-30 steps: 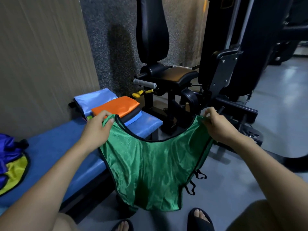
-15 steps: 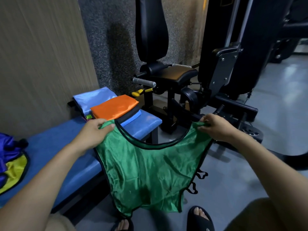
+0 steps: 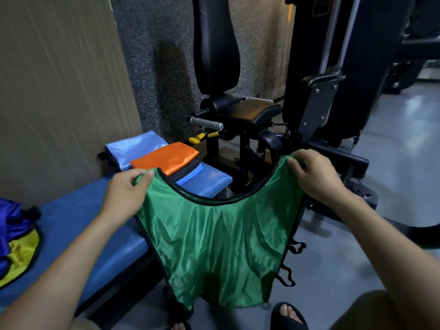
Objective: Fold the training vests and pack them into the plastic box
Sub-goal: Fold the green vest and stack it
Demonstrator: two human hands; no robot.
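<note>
Green vest (image 3: 214, 244) hung in front of the blue bench (image 3: 71, 225), left hand (image 3: 126, 194) and right hand (image 3: 314, 177) each pinching a shoulder strap; fabric looked light, limp and slick, so gripping the bound edges seemed safest.

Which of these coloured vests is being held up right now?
The green vest, pinched at its shoulders by the left hand and right hand; the orange vest lies folded.

Dimly lit indoors, sheen on the green vest (image 3: 214, 234) below the fingers (image 3: 142, 177); wide-angle bending at edges, slight softness beyond the fingertips.
</note>
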